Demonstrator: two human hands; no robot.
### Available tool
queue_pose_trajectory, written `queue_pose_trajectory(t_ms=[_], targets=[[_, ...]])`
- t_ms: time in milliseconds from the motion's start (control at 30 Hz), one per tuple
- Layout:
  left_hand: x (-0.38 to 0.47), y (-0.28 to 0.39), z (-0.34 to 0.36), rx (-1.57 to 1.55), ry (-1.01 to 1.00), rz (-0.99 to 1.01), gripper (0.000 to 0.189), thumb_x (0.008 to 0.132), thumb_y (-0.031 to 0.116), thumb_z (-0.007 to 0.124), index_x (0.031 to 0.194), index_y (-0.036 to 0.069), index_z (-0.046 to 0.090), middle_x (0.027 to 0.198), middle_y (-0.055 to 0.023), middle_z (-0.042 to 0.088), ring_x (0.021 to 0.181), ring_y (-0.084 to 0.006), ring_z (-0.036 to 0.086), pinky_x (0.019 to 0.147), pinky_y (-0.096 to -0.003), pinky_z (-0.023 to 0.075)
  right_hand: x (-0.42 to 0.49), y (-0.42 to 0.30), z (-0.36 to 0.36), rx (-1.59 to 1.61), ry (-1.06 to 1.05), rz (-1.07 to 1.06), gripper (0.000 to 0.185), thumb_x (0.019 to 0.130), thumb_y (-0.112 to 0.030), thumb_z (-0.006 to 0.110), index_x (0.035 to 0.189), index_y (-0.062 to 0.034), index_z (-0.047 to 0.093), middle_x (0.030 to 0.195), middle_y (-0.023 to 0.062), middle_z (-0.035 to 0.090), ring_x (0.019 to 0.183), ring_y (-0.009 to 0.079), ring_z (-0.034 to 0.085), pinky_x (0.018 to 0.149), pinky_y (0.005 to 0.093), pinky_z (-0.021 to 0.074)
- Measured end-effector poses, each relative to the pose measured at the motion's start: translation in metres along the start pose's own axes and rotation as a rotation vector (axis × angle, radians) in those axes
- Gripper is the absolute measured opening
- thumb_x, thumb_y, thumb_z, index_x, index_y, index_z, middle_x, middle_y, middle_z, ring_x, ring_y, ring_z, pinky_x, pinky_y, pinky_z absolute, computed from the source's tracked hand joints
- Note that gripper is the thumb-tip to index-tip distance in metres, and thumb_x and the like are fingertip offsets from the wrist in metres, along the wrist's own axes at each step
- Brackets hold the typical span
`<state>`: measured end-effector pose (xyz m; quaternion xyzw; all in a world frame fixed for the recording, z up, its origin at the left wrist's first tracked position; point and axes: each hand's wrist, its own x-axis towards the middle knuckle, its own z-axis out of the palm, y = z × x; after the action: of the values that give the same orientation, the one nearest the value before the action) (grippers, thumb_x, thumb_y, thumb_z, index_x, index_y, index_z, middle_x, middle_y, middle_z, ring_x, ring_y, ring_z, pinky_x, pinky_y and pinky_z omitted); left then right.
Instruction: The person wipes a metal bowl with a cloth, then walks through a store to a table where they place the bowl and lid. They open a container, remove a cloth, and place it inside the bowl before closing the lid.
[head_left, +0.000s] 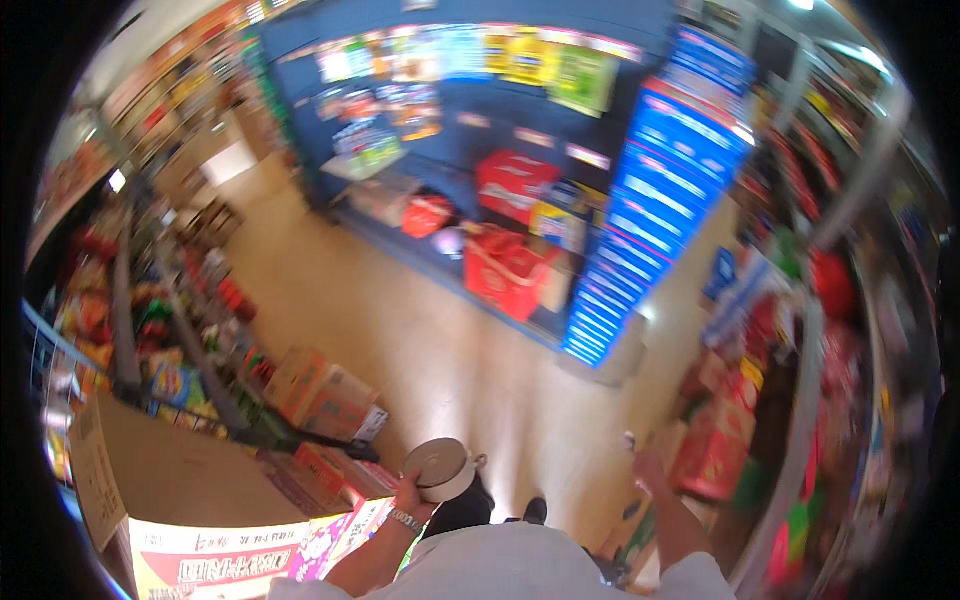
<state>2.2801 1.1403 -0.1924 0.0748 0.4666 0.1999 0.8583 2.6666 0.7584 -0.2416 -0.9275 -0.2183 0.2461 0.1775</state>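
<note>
My left hand (414, 499), with a beaded band at the wrist, grips the side of a round container (441, 470). The container is pale, with a flat grey-beige top and a small loop on its right side. It is held at waist height over the floor. My right hand (651, 472) hangs out to the right, beside red packaged goods (716, 442) on the right-hand shelving. Motion blur hides its fingers, and whether it holds something small is unclear.
A large cardboard box (180, 457) stands at left, with cartons (322, 394) behind it. Shelves of packets (176, 382) line the left side. Ahead is a blue display (450, 142) with a red bag (502, 274) on its base and a tall blue panel (652, 202). Tan floor (435, 352) lies between.
</note>
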Motion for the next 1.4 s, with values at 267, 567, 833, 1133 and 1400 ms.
queue_pose_trajectory(t_ms=[267,567,833,1133,1400], targets=[[0.102,0.085,0.078,-0.251,-0.022,0.011,0.059,0.094,0.030,0.055,0.147,0.009,0.038,0.149,-0.0173,0.043,0.136,-0.0356,0.043,0.114,-0.0554,0.0340,0.237,-0.175,0.010,0.105,-0.026,-0.277,0.031,0.093,-0.030,0.055,0.083,-0.0031,0.066,0.075,0.0214,0.065,0.073,0.0373,0.065,0.066,0.0464,0.0499],[0.211,0.270,0.120,-0.393,0.068,0.062,0.054,0.094,0.026,0.060,0.141,0.005,0.044,0.144,-0.0158,0.049,0.133,-0.0322,0.048,0.111,-0.0558,0.0381,0.264,-0.212,0.033,0.270,-0.496,0.254,0.020,0.089,-0.023,0.060,0.085,-0.0059,0.069,0.075,0.0141,0.067,0.065,0.0265,0.066,0.057,0.0434,0.0518],[0.281,0.483,0.117,-0.567,0.162,0.274,0.036,0.095,0.025,0.058,0.123,0.002,0.056,0.127,-0.0142,0.062,0.118,-0.0298,0.059,0.103,-0.0483,0.0487,0.431,-0.405,0.083,0.189,-0.541,0.208,0.020,0.087,-0.019,0.056,0.082,-0.0031,0.066,0.068,0.0140,0.065,0.056,0.0261,0.064,0.049,0.0406,0.0495],[0.282,0.589,0.063,-0.656,0.555,0.516,0.050,0.095,0.034,0.057,0.136,0.007,0.049,0.137,-0.0139,0.055,0.121,-0.0329,0.057,0.103,-0.0543,0.0461,0.736,-0.716,0.129,0.571,-0.825,-0.034,0.024,0.090,-0.020,0.052,0.084,-0.0023,0.067,0.064,0.0129,0.063,0.050,0.0252,0.063,0.044,0.0380,0.0512],[0.325,0.616,0.000,-1.084,0.578,0.590,0.058,0.094,0.039,0.047,0.144,0.012,0.043,0.144,-0.0135,0.050,0.131,-0.0364,0.049,0.106,-0.0593,0.0412,0.798,-1.102,0.184,0.155,-0.630,-0.517,0.023,0.094,-0.025,0.059,0.100,-0.0034,0.060,0.060,0.0074,0.056,0.047,0.0165,0.058,0.040,0.0311,0.0451]])
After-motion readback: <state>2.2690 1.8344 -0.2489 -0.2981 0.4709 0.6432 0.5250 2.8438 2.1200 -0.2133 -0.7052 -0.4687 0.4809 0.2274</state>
